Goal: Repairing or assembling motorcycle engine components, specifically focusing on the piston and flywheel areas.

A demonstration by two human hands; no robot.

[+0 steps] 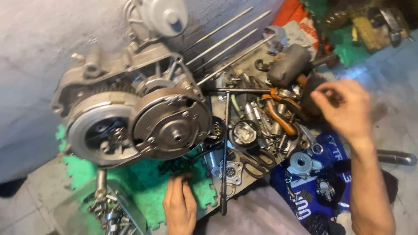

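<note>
A grey metal engine block (130, 100) with two round clutch-like discs (170, 124) stands on a green foam mat (130, 182). My left hand (179, 204) rests flat on the mat just below the engine, fingertips touching a dark chain piece (174, 167). My right hand (344, 109) hovers over a heap of tools and parts (261, 126), fingers pinched together; whether anything small is between them I cannot tell, as the hand is blurred. Orange-handled pliers (278, 115) lie just left of it.
Four long steel studs (230, 39) jut from the engine toward the back. A piston (244, 132), scissors (257, 163), a long rod (225, 152), a dark cylinder (287, 65), a blue printed bag (322, 182) and a clear box of bolts (104, 211) lie around.
</note>
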